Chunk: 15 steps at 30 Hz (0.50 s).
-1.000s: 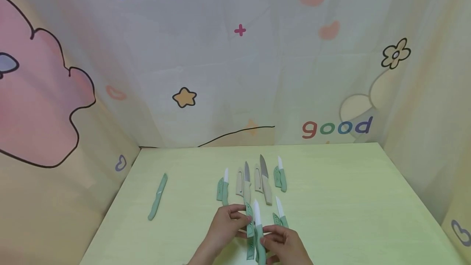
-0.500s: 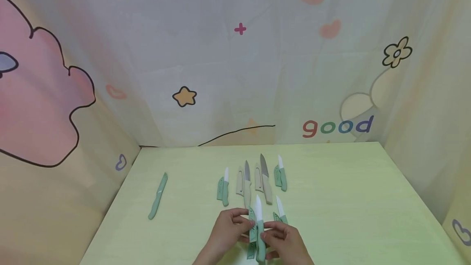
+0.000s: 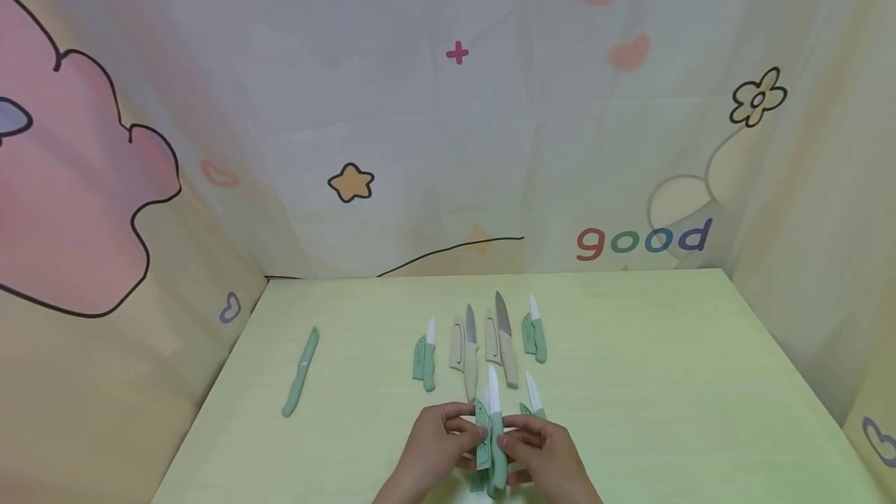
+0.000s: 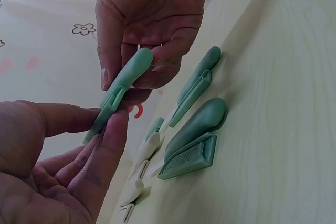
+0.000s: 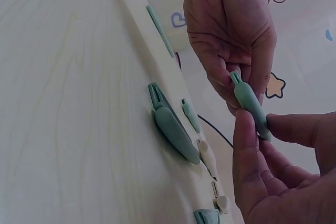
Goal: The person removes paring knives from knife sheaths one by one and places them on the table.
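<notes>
In the head view my left hand (image 3: 441,446) pinches a green knife sheath (image 3: 483,453) between thumb and fingers. Close beside it, my right hand (image 3: 544,456) holds a paring knife (image 3: 498,453) by its green handle, white blade pointing up and away. Knife and sheath stand side by side, overlapping in the left wrist view, where the knife handle (image 4: 139,62) rises past the sheath (image 4: 109,109). The right wrist view shows the handle (image 5: 249,100) between the right fingertips. Beneath the hands, another green sheath (image 3: 479,481) on the table is partly hidden.
Beyond the hands lie two beige knives (image 3: 509,360) with grey blades, each beside a beige sheath (image 3: 457,344). Green paring knives (image 3: 429,368) with sheaths lie left and right of them, one (image 3: 534,395) just past the right hand. A sheathed green knife (image 3: 301,372) lies far left.
Both hands have moved slightly forward, the left also a little to the right. The sheath and knife have come closer together. The things on the table lie as before.
</notes>
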Available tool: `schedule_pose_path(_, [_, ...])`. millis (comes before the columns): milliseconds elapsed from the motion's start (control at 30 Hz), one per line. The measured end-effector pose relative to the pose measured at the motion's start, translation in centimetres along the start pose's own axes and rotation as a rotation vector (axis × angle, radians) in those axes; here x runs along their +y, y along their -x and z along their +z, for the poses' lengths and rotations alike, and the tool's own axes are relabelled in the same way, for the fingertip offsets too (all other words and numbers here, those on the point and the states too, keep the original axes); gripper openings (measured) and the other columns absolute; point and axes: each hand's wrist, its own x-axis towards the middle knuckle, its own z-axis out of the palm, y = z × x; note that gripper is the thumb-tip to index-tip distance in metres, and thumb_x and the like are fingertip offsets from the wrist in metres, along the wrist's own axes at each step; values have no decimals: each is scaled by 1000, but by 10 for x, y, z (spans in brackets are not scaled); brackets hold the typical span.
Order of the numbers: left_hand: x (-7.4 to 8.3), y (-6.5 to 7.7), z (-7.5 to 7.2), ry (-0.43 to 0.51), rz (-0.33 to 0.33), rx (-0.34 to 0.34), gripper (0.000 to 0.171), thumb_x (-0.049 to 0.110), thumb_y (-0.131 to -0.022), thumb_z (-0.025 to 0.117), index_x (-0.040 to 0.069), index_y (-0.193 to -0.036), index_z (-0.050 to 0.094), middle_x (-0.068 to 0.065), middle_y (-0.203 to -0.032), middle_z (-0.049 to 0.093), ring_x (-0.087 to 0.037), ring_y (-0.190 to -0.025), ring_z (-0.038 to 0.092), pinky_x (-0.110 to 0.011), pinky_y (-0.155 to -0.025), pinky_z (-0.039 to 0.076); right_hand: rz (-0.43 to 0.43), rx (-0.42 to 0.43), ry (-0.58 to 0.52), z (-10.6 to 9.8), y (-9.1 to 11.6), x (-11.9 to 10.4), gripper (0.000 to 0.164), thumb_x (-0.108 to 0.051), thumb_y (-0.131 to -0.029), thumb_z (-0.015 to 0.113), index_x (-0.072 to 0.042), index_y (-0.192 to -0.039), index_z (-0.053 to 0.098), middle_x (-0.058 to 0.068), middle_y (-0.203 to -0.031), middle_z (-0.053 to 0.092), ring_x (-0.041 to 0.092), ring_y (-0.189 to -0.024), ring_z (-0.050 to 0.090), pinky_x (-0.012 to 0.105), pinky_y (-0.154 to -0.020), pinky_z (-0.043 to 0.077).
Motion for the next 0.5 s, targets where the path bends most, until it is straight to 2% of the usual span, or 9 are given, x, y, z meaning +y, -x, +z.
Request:
schedule_pose_path(233, [-25, -11, -5, -1, -5, -15, 40, 6, -85, 68, -7, -122, 59, -11, -83, 72, -25, -67, 67, -34, -55, 61, 6, 20, 22, 4, -4, -1, 43, -15, -92, 66, 9, -126, 54, 11, -97, 70, 27, -79, 66, 38, -60, 61])
schedule_pose_path(500, [-27, -10, -9, -3, -2, -15, 35, 8, -84, 69, -3, -117, 63, -9, -81, 72, -26, -67, 68, -37, -56, 61, -7, 20, 51, 11, -8, -5, 39, -12, -93, 64, 8, -125, 56, 10, -93, 68, 25, -78, 65, 40, -60, 62])
